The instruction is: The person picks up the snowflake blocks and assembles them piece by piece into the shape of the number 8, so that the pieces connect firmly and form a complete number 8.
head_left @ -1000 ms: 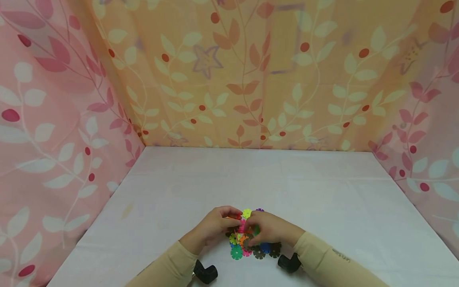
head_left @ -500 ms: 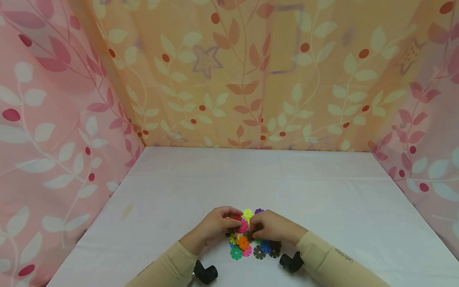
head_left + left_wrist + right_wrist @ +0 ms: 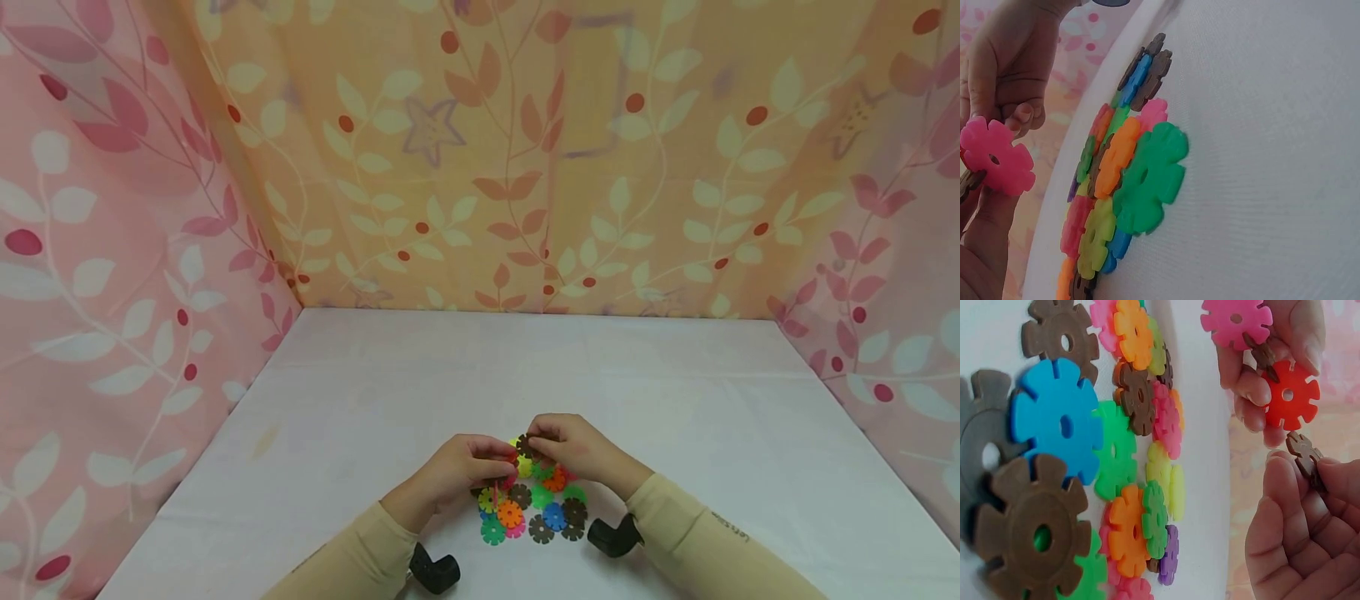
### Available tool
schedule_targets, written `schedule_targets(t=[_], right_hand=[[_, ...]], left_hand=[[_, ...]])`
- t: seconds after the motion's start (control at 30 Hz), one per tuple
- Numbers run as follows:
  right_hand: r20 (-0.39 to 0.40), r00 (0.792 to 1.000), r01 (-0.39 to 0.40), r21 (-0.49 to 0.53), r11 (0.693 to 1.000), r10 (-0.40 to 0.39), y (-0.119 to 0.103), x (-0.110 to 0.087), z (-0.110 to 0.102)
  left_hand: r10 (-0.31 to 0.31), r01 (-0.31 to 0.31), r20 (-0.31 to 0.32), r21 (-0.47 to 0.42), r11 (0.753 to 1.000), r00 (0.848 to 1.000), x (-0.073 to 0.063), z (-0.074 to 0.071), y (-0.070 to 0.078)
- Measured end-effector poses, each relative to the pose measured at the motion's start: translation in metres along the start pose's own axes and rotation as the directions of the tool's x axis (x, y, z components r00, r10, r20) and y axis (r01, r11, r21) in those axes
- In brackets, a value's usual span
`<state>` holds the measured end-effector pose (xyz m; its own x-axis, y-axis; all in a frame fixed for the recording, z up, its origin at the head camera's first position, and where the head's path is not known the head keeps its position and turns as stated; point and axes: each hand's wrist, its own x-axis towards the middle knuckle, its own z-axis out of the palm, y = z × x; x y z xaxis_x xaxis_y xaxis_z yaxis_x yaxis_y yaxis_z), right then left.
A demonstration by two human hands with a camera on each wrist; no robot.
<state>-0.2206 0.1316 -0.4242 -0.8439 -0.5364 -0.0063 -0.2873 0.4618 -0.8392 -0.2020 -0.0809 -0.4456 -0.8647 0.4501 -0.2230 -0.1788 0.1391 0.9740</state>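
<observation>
My left hand (image 3: pixel 446 477) holds a small joined chain of notched plastic flower discs. In the right wrist view the chain is a pink disc (image 3: pixel 1235 317), a brown disc (image 3: pixel 1262 357) set edge-on, and a red disc (image 3: pixel 1300 403). Thumb and fingers of my right hand (image 3: pixel 588 450) pinch another brown disc (image 3: pixel 1304 457), close to the red one; whether they touch is unclear. Below both hands a loose pile of discs lies on the white table, including a green disc (image 3: pixel 1150 178), a blue disc (image 3: pixel 1060 422) and an orange disc (image 3: pixel 510 513).
Near the wrists are two black curved pieces, a left one (image 3: pixel 435 572) and a right one (image 3: pixel 613 536). The white tabletop (image 3: pixel 450 367) stretches back to a yellow patterned curtain (image 3: pixel 495 167), with pink curtains at both sides.
My right hand has left the pile, rising and moving back with a brown disc in its fingers, now close to the chain. My left hand has stayed almost still, keeping its hold.
</observation>
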Motion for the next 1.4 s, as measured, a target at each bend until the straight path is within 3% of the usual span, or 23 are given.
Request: schedule_targets(t=[0.7, 0.87, 1.1, 1.4], right_hand=[[0.076, 0.996, 0.028, 0.102, 0.994, -0.036, -0.0010, 0.0015, 0.0013], [0.073, 0.997, 0.027, 0.097, 0.995, -0.034, -0.0020, 0.0022, 0.0024], [0.052, 0.999, -0.013, 0.092, 0.996, 0.008, -0.0029, 0.0011, 0.0033], [0.017, 1.000, -0.019, 0.063, 0.998, 0.018, -0.0044, -0.0011, 0.0035]], left_hand=[[0.023, -0.023, -0.011, 0.018, 1.000, 1.000, 0.0007, 0.0028, 0.0025], [0.032, -0.032, -0.001, 0.015, 0.999, 0.999, 0.0014, 0.0023, 0.0013], [0.017, -0.017, 0.011, -0.052, 0.999, 1.000, 0.0028, 0.0028, 0.0007], [-0.018, 0.017, -0.026, -0.047, 0.999, 1.000, 0.0029, 0.0076, -0.0001]])
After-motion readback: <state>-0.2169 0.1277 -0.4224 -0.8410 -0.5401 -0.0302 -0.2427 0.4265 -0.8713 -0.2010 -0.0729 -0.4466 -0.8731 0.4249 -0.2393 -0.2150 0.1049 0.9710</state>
